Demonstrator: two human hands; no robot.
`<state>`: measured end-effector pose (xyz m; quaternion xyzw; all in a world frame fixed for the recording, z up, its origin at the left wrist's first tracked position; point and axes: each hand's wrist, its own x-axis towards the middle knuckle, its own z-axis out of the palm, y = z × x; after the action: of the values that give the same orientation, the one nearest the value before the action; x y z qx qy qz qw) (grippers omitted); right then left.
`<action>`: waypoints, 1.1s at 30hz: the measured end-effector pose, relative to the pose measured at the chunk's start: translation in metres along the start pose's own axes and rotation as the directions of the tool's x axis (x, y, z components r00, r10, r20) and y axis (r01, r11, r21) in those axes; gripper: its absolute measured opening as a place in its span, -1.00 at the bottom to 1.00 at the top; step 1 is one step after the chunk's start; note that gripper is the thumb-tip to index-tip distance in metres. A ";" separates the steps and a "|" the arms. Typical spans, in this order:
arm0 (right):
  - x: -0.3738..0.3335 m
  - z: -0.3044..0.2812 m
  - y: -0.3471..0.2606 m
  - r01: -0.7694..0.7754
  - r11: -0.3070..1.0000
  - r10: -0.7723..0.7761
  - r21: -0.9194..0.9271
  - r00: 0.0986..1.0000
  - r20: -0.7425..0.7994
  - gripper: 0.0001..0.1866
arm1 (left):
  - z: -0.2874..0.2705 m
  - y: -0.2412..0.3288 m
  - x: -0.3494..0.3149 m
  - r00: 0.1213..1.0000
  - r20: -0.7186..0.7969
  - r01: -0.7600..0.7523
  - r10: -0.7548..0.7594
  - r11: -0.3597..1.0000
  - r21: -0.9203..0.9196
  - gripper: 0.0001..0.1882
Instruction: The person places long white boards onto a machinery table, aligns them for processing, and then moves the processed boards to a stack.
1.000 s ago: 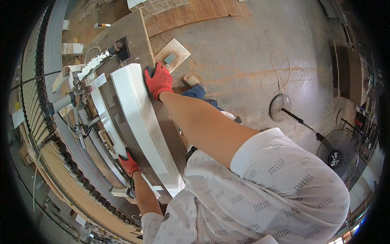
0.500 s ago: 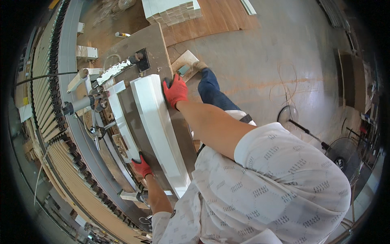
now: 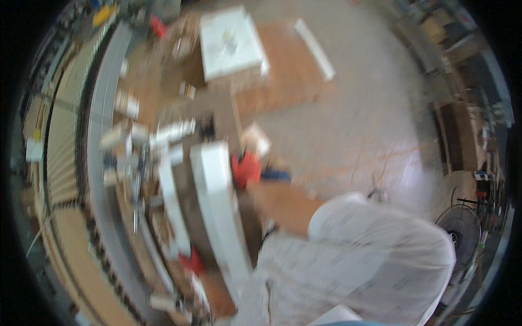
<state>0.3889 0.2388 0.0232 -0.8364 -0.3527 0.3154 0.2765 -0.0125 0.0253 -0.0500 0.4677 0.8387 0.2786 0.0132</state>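
Observation:
A stack of long white boards [image 3: 218, 195] lies lengthwise on a brown work surface [image 3: 187, 187]. My right hand [image 3: 246, 168], in a red glove with dark fingertips, is against the right side of the boards near their far end. Motion blur smears its fingers. Farther left and nearer to me, my left hand [image 3: 191, 262], also gloved in red, is beside the near end of a narrow white strip [image 3: 173, 204]. Its fingers are blurred too, so its grip cannot be made out.
A metal clamp-like fixture [image 3: 137, 185] stands left of the strip. Beyond it runs a long grey rail [image 3: 103, 108] beside pale slats. A white stack [image 3: 231, 46] sits on brown sheeting [image 3: 285, 70] ahead. A fan [image 3: 459, 239] stands at the right.
The head view has swung upward, so the scene sits lower and more shows ahead. Both hands stay close to the same places by the boards and strip. The picture has blurred.

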 end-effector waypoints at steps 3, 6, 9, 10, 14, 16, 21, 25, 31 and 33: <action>-0.017 0.042 0.034 -0.014 0.999 0.013 -0.032 0.999 -0.035 -0.37 | -0.038 0.010 -0.003 0.992 0.105 0.028 -0.072 0.928 0.371 -0.19; -0.013 0.030 0.023 0.012 1.000 -0.013 -0.020 0.996 -0.086 -0.35 | -0.033 0.020 0.009 0.977 0.172 0.067 -0.129 0.942 0.328 -0.10; -0.014 0.030 0.025 0.050 0.994 -0.065 -0.101 0.987 -0.144 -0.35 | -0.040 0.010 0.000 0.988 0.131 0.037 -0.079 0.955 0.294 -0.11; -0.015 0.028 0.022 0.022 0.996 -0.031 -0.083 0.993 -0.115 -0.34 | -0.036 0.008 0.001 0.991 0.111 0.040 -0.071 0.964 0.265 -0.11; -0.005 0.027 0.021 0.022 0.998 -0.028 -0.066 0.996 -0.085 -0.26 | -0.044 0.036 0.009 0.987 0.124 0.069 -0.099 0.973 0.222 -0.13; -0.008 0.028 0.023 0.077 0.996 -0.082 -0.035 0.984 -0.161 -0.20 | -0.037 0.032 0.005 0.992 0.100 0.055 -0.078 0.975 0.216 -0.13; 0.001 0.061 0.046 0.186 0.981 -0.190 -0.054 0.977 -0.096 -0.26 | -0.044 0.029 0.005 0.966 0.164 0.148 -0.200 0.947 0.285 -0.07; 0.038 0.056 0.079 0.269 0.962 -0.271 -0.047 0.962 -0.037 -0.30 | -0.050 0.039 0.007 0.945 0.249 0.154 -0.211 0.961 0.231 0.03; 0.076 0.067 0.133 0.364 0.931 -0.346 -0.038 0.909 0.232 -0.37 | -0.064 0.021 0.002 0.961 0.230 0.078 -0.156 0.945 0.317 -0.06; 0.110 0.074 0.129 0.446 0.885 -0.396 -0.131 0.871 0.289 -0.39 | -0.070 0.041 0.013 0.933 0.277 0.143 -0.232 0.941 0.305 -0.07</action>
<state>0.4495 0.2631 -0.1502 -0.7142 -0.5887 0.3161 0.2087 -0.0080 0.0205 0.0317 0.4195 0.8983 0.0780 0.1047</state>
